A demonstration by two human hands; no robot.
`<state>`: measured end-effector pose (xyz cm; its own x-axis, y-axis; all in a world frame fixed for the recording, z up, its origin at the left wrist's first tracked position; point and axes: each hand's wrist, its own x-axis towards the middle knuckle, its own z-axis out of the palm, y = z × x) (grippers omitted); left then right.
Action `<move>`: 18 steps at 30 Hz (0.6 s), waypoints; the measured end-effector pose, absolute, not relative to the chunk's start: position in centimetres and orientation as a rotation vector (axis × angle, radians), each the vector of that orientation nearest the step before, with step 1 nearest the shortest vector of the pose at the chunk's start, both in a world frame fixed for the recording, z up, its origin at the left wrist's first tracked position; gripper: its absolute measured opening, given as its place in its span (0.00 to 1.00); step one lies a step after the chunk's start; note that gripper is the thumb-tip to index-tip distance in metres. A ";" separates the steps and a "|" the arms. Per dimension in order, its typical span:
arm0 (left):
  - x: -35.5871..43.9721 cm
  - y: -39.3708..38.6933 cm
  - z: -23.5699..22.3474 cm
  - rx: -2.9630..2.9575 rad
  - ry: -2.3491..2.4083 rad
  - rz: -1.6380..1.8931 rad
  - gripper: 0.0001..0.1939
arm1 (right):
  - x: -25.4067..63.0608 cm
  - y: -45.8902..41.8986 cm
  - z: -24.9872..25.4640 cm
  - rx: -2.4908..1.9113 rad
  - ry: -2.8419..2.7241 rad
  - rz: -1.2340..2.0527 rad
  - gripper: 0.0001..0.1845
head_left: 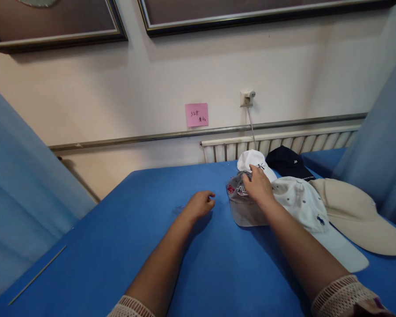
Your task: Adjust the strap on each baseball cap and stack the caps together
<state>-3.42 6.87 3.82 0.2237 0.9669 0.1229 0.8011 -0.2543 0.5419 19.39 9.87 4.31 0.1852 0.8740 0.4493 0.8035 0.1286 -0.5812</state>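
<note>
Several caps lie in a row at the right of a blue table [125, 246]. My right hand [258, 185] is closed on the crown of a grey cap [242, 210] with a red and white logo. Behind it sits a white cap [252, 158], and beside that a dark navy cap [287, 163]. To the right lie a white cap with a small blue emblem [303, 204] and a beige cap [353, 213]. My left hand [200, 204] rests on the table left of the grey cap, fingers curled, holding nothing.
A wall runs behind the table with a pink sticky note [196, 115], a socket with a cable [247, 99] and a radiator [284, 143]. Blue curtains [20, 185] hang at both sides. Picture frames hang above.
</note>
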 end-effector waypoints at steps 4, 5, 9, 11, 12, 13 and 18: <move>-3.5 5.1 0.1 2.160 1.597 0.577 0.10 | 19.5 10.5 2.8 -1.826 -1.622 0.109 0.41; -3.6 4.4 -0.5 2.171 1.593 0.580 0.10 | 19.5 10.6 2.4 -1.845 -1.642 0.142 0.42; -4.8 2.7 -1.9 2.115 1.532 0.619 0.12 | 19.2 10.7 1.0 -1.838 -1.789 0.184 0.25; -5.7 3.0 -2.1 1.959 1.551 0.755 0.15 | 18.7 10.5 0.8 -1.751 -1.874 0.154 0.18; -6.2 3.4 -2.1 1.837 1.576 0.884 0.16 | 18.4 10.2 0.9 -1.668 -1.912 0.153 0.16; -6.7 3.8 -2.0 1.696 1.597 1.031 0.18 | 18.1 9.9 1.1 -1.555 -1.945 0.167 0.16; -9.5 5.4 -1.6 1.240 1.589 1.420 0.22 | 16.8 8.2 3.3 -0.936 -1.966 0.245 0.19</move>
<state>-9.54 5.45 -1.62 -0.3295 0.9375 0.1121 0.2163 -0.0406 0.9755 16.83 8.20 3.28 -0.2933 0.6971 0.6542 0.5149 0.6918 -0.5063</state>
